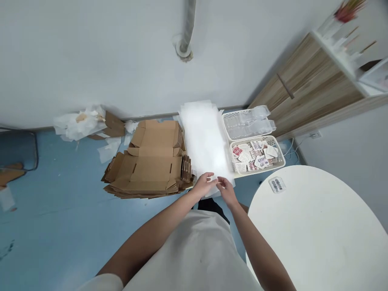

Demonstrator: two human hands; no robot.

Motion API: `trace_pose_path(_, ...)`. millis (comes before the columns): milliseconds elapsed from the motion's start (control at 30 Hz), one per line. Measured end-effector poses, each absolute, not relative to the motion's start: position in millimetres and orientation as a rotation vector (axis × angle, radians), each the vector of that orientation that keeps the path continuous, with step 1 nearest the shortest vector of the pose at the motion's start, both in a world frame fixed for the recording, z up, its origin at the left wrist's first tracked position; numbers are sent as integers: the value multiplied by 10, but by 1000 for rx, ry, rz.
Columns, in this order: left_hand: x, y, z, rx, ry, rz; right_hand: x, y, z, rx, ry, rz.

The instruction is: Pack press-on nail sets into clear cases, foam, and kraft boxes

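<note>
My left hand point(205, 185) and my right hand point(226, 190) are close together above the near edge of a stack of thin white sheets point(206, 137). The fingers of my left hand are apart and slightly bent, its thumb pointing toward my right hand. My right hand is half curled, with a gap between thumb and fingers. Nothing shows in either hand, though a thin piece of sheet would be hard to make out. Left of the sheets lies a pile of flattened brown cardboard boxes point(153, 167).
Right of the sheets sit a white basket of clear plastic cases point(248, 123) and a white basket of printed cards point(257, 155). A round white table point(315, 226) bears a small clear case point(277, 184). Crumpled white wrapping point(80, 123) lies by the wall; a wooden cabinet point(306, 85) stands right.
</note>
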State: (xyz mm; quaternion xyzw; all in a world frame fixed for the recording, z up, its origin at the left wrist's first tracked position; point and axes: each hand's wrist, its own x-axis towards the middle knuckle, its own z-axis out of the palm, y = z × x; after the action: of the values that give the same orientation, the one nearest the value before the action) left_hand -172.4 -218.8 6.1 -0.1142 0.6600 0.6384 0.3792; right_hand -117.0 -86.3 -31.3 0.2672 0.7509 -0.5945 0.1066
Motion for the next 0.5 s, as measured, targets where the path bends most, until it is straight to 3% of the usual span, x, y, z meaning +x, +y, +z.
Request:
trace_pose_path(133, -2177, -1858, -48, -510, 1683, 1680, -1723, -704, -389, 768, 2395, -1731)
trace_pose_path(367, -2651, -1463, -450, -700, 1832, 1553, -2164, -663, -754, 475, 2670, -1241)
trace_pose_path(500, -2597, -1390, -659, -725, 1962, 1524, -2143, -710, -897, 286, 2612, -1200)
